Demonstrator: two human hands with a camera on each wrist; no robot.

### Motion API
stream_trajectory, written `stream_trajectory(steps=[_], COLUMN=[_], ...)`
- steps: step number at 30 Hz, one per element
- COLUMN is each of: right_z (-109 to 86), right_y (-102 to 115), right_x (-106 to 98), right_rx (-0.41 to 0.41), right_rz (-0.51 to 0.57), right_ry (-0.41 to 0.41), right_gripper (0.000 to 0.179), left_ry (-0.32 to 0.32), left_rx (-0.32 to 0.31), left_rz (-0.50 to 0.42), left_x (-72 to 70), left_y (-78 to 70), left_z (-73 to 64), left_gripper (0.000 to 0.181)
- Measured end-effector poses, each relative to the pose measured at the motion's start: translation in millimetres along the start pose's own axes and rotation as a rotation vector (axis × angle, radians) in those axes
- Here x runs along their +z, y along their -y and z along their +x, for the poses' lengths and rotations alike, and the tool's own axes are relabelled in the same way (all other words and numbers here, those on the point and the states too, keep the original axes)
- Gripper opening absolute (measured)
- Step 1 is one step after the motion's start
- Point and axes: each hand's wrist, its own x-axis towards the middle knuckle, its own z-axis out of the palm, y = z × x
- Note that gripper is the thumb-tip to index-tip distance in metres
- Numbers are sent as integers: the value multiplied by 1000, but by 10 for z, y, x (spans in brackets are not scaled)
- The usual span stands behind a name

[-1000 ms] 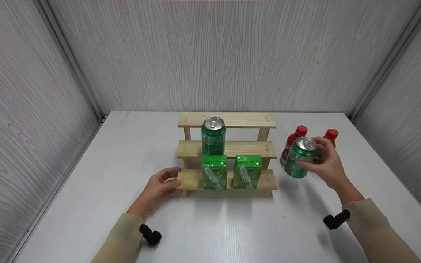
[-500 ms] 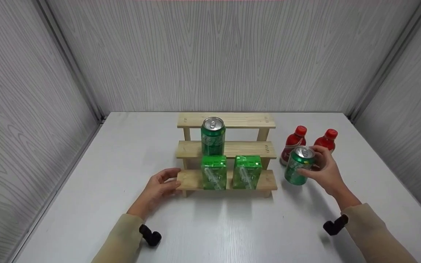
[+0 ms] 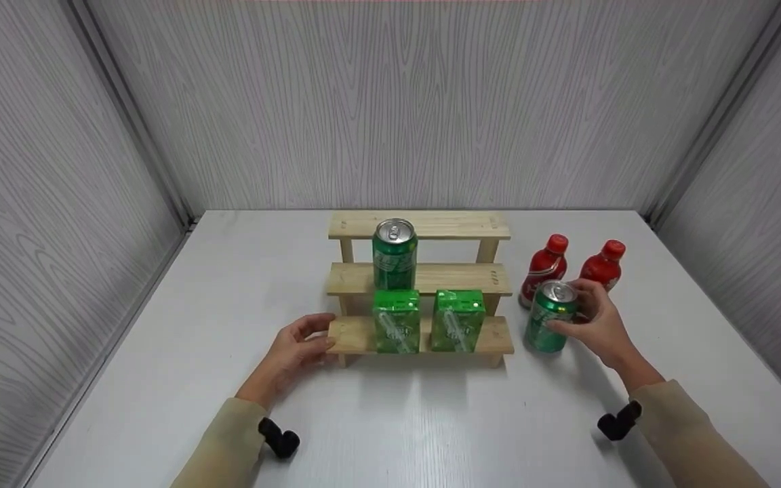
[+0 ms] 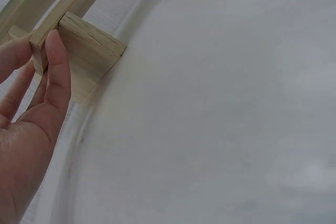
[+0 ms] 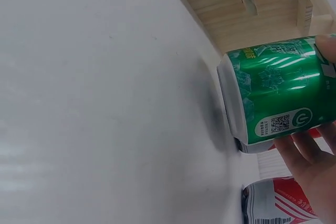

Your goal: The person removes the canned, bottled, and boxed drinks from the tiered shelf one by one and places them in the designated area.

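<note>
A three-step wooden display shelf stands mid-table. My left hand pinches the left end of its lowest step; in the left wrist view the thumb lies along the board's end. My right hand grips a green soda can upright, right of the shelf and close over the table. The right wrist view shows the can's label and its silver base. Another green can stands on the middle step. Two green drink cartons, a left one and a right one, stand on the lowest step.
Two red-capped bottles stand just behind the right hand: one nearer the shelf, the other farther right, partly hidden by the hand. Grey wood-patterned panels enclose the white table at the back and sides.
My right hand has lowered the can and brought it slightly toward me, uncovering more of the right bottle. My left hand has stayed at the shelf's end.
</note>
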Motion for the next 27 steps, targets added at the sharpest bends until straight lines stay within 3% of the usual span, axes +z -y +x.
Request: stream_trajectory(steps=[10, 27], right_z=[-5, -45], right_y=[-39, -77], right_x=[-25, -154], right_rx=[1, -20], right_rz=[17, 23], right_ry=[27, 84], right_gripper=[79, 71], left_ry=[6, 5], left_rx=[11, 7], left_rz=[20, -44], left_x=[-2, 1], left_y=[16, 11], left_z=[3, -4], left_gripper=[56, 56])
